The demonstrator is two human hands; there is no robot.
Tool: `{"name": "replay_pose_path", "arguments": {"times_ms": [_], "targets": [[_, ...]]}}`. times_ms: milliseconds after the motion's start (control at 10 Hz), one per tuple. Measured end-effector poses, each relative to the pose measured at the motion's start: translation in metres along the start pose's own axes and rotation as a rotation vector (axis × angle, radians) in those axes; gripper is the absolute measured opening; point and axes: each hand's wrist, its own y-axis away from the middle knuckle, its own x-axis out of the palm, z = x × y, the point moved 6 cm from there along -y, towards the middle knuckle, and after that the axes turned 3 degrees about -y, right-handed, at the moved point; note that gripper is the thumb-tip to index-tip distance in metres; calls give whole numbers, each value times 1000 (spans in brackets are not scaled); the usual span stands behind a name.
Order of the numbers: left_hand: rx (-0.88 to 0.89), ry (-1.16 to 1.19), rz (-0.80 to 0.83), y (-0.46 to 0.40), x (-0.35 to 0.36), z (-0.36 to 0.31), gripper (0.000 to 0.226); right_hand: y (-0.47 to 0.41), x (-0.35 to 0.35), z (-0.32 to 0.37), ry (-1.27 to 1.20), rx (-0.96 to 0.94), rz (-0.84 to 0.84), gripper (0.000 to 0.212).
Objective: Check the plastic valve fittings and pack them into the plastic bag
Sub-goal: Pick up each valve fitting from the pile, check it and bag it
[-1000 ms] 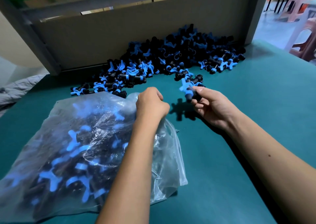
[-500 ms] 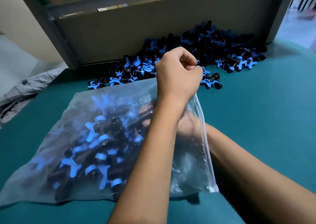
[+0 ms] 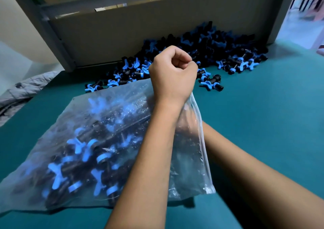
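A: Place type?
B: Small factory packing bench. Teal work table [image 3: 263,123], big loose pile of identical black-and-blue valve fittings [image 3: 201,53] against a cardboard back panel [image 3: 122,36] in a grey metal frame [image 3: 52,36].
A: Beyond it?
B: Blurred floor far right.

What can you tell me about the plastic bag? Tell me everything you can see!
The plastic bag is clear, crinkly and shiny, lying mostly flat on the green table. It is stuffed with black valve fittings that have blue wing handles. Its open edge is lifted up at the right, where the left hand grips it in a fist. The right hand reaches inside through the opening and shows only blurrily through the plastic.
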Motion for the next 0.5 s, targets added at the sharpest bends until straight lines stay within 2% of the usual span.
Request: {"name": "replay_pose_path", "arguments": {"times_ms": [100,200,300,400,500], "targets": [[20,-33,-52,2,2,8,12,-7,-40,-14,74,-120,-414,35],[0,-57,-13,12,14,26,11,-16,-81,-30,639,4,-630,25],[-34,-164,66,25,27,50,10,-29,-99,-60,967,125,-494,48],[-77,-282,135,31,33,73,11,-36,-111,-78,963,195,-419,48],[-120,-359,179,33,35,90,10,-31,-112,-74,741,51,-450,29]]}}
